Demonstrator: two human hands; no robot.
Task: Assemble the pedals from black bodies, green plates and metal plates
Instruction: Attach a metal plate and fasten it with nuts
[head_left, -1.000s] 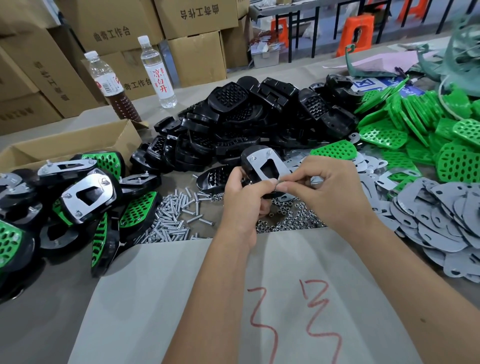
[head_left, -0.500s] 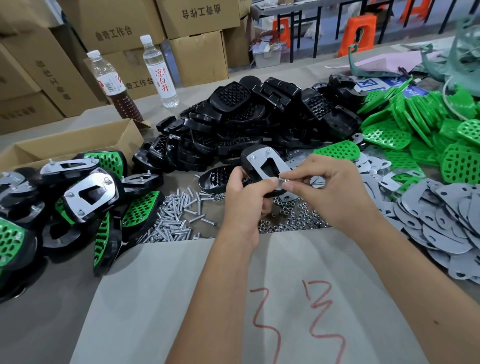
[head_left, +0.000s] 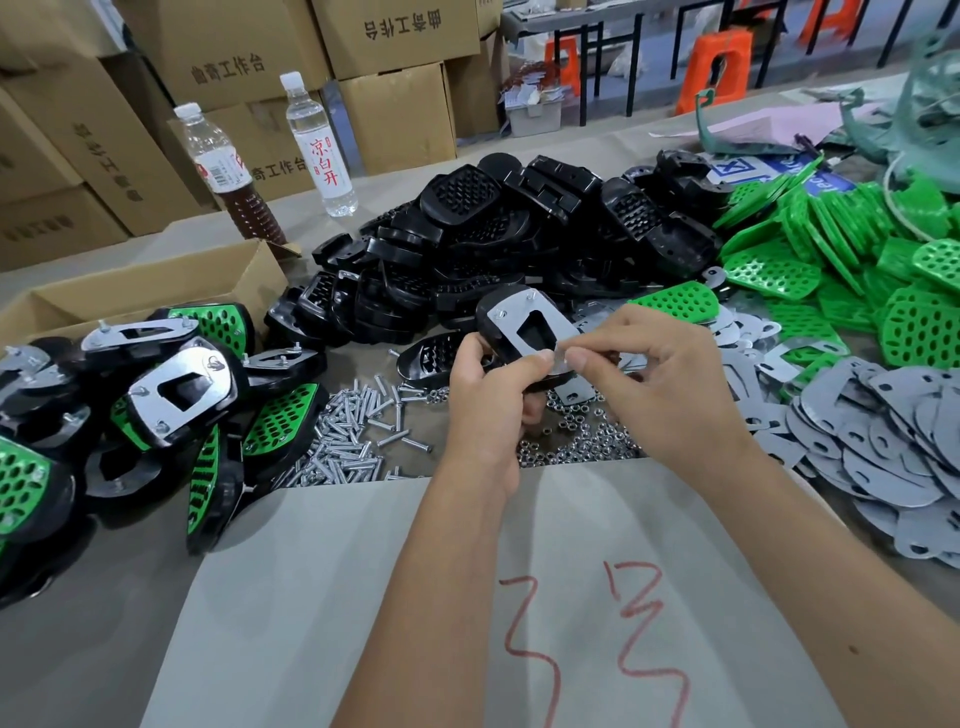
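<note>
My left hand (head_left: 488, 400) grips a half-built pedal (head_left: 524, 325), a black body with a metal plate on top and bolt ends sticking up. My right hand (head_left: 654, 384) pinches at the plate's near corner with thumb and forefinger; whatever small part sits between the fingertips is hidden. Behind lies a heap of black bodies (head_left: 519, 234). Green plates (head_left: 841, 249) are piled at the right, grey metal plates (head_left: 893, 436) at the near right. Loose bolts (head_left: 353, 431) and nuts (head_left: 576, 441) lie under my hands.
Finished pedals (head_left: 171, 395) are stacked at the left beside an open cardboard box (head_left: 135, 291). Two bottles (head_left: 322, 145) stand at the back left before stacked cartons. A grey sheet (head_left: 415, 597) with red marks covers the near table.
The pedal and both hands have stayed almost in place. My right fingertips have shifted slightly along the plate's near corner.
</note>
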